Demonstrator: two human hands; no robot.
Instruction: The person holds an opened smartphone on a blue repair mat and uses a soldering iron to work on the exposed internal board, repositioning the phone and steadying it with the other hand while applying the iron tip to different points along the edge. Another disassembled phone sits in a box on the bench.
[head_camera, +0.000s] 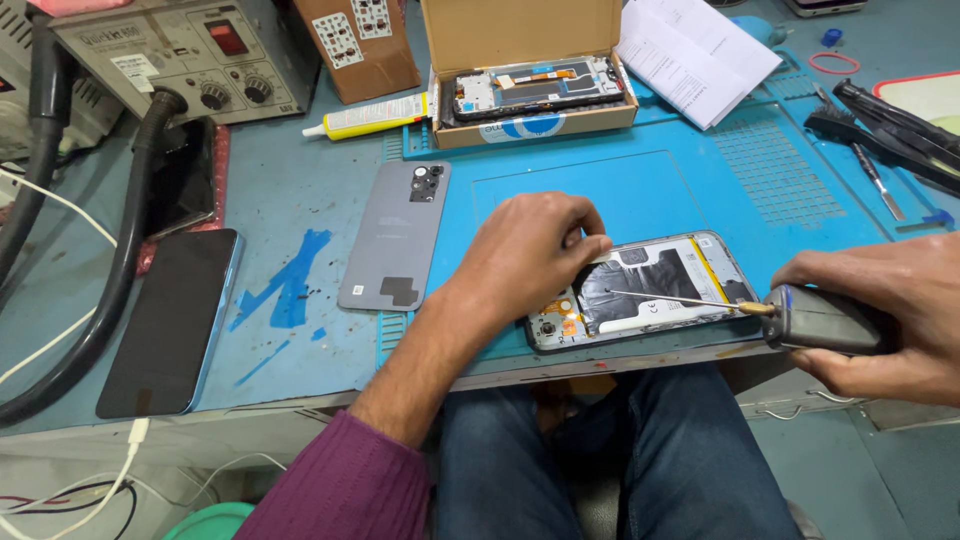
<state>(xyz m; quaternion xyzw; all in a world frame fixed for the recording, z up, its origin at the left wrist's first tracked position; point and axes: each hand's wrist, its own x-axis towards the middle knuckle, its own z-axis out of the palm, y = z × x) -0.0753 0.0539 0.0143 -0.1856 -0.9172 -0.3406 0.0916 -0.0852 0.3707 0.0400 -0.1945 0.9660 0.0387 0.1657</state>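
Head view: we log an opened phone (650, 290) on the blue mat (640, 190), long axis left-right, camera end left. Our left hand (530, 255) pinches closed on its upper edge. Our right hand (885, 315), fisted around an electric screwdriver (800, 318), points its bit left.

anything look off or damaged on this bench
Blue paint-like smears mark the bench left of the blue mat. The opened phone sits right at the bench's front edge, steadied by the left hand.

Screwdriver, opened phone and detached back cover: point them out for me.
screwdriver (825, 320), head view, dark handle in right hand.
opened phone (655, 280), head view, exposed black interior.
back cover (397, 240), head view, grey middle.
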